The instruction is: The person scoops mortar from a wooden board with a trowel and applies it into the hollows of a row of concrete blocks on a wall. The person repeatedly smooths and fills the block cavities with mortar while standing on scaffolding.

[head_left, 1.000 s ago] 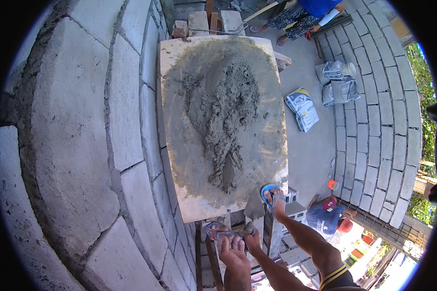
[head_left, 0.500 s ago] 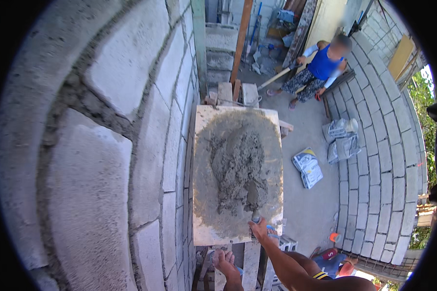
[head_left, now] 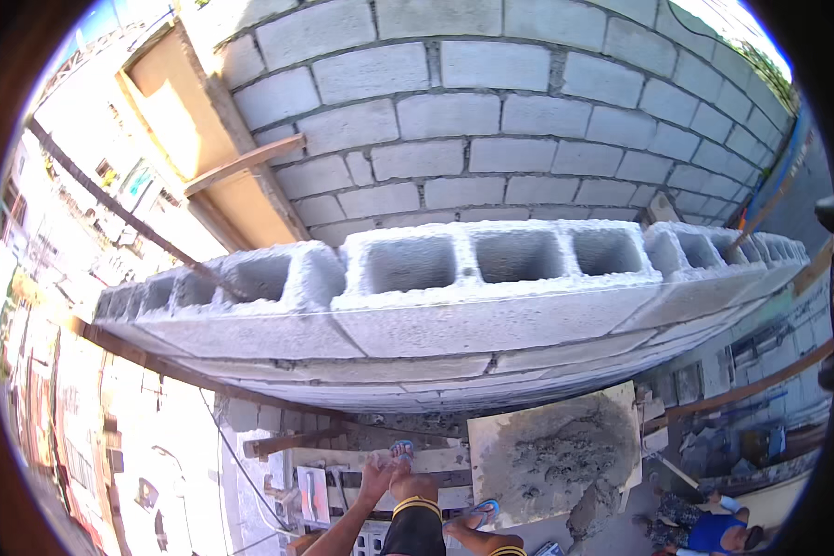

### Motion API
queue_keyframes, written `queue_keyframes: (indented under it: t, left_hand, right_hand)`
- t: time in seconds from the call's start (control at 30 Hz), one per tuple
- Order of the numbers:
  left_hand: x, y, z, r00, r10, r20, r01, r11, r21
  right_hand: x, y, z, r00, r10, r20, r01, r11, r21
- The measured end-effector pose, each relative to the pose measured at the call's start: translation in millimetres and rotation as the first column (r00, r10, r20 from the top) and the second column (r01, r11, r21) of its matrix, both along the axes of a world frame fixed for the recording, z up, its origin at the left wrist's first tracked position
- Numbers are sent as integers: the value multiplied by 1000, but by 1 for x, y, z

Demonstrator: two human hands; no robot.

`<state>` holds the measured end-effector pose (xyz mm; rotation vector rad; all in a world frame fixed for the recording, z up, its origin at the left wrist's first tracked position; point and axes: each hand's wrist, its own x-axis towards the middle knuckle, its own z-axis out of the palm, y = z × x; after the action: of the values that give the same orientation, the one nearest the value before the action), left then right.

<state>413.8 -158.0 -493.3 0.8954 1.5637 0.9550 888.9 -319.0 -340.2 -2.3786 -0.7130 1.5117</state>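
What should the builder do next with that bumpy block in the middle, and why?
Maybe lay a little mortar along the middle top block: its rim looks pale and bare, its hollows are open, and mortar lies on the board below.

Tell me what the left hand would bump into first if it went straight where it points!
Probably the grey block wall ahead of the left hand. A sandalled foot also shows near that line but seems lower down, though depth is hard to judge.
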Motion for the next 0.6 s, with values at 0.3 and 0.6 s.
queue_keyframes:
  t: [0.3, 0.6]
  left_hand:
    - [-18, -58, 163, 926, 84, 368, -95, 995, 11]
    - [-167, 29, 405, 971, 210, -113, -49, 639, 768]
  right_hand:
    - [-123, 89, 170, 837, 546, 48, -546, 824, 152]
    - [-401, 296, 360, 518, 818, -251, -742, 576, 343]
